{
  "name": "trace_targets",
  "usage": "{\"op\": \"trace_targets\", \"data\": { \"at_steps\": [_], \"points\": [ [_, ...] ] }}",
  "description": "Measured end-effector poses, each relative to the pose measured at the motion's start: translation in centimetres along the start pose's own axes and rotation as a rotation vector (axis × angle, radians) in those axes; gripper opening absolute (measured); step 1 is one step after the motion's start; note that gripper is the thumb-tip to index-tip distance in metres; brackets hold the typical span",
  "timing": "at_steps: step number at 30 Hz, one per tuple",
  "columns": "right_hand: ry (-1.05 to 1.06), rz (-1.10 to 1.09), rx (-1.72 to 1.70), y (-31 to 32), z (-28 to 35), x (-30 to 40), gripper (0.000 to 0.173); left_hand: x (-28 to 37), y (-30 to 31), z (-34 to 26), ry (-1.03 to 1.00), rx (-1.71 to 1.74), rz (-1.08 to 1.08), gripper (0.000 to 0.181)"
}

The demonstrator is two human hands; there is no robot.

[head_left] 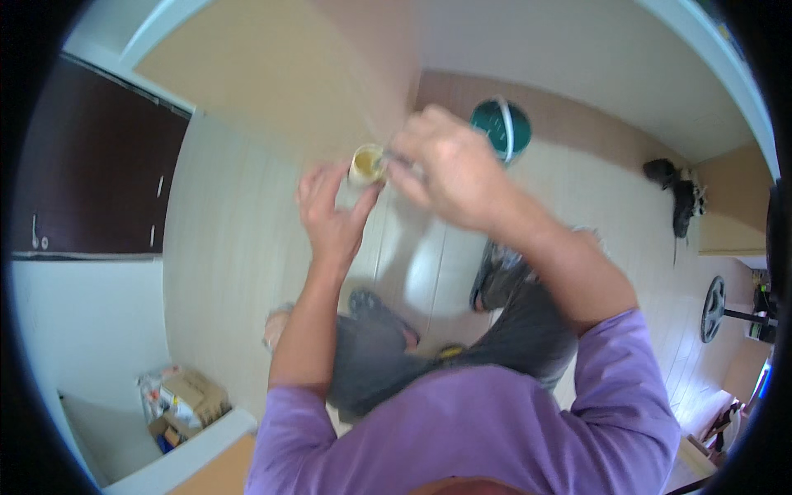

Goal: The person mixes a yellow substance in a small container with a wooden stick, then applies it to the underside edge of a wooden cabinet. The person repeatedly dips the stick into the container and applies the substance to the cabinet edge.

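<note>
In my left hand (328,201) is a small pale jar (361,176), gripped by its sides between thumb and fingers. Its mouth faces up towards me, and yellowish material shows inside. My right hand (448,164) is closed around a thin tool (396,159), blurred and mostly covered by the fingers. The tip of that tool reaches the jar's mouth at its right side; I cannot tell what kind of tool it is. Both hands are held out above the pale plank floor (408,247), in front of my knees.
A dark green bucket (486,127) with a white handle stands on the floor beyond my right hand. Dark shoes (682,201) lie by the right wall. At the left are a dark brown door (102,161) and an open cardboard box (197,396). A round black base (714,309) is far right.
</note>
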State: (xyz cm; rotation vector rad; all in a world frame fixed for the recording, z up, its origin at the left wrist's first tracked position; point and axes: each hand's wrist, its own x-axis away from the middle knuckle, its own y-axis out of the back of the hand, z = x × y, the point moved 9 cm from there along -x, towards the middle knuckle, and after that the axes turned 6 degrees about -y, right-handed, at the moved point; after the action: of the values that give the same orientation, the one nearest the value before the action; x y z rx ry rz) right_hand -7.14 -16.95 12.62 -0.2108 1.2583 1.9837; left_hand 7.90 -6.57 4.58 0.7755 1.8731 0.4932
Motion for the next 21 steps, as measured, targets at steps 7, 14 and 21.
{"op": "trace_targets", "data": {
  "at_steps": [7,14,21],
  "points": [
    [-0.470,0.291,-0.291,-2.5,-5.4,-0.9,0.034,0.2,-0.3,0.6,0.050,0.113,0.024,0.047],
    [-0.251,-0.294,-0.250,9.7,-4.4,-2.6,0.032,-1.3,-0.8,0.1,0.083,0.203,-0.008,0.042],
    [-0.271,-0.468,0.517,26.7,-4.7,-14.6,0.031,-1.1,1.7,2.4,0.101,0.226,-0.093,0.048]
  ]
}}
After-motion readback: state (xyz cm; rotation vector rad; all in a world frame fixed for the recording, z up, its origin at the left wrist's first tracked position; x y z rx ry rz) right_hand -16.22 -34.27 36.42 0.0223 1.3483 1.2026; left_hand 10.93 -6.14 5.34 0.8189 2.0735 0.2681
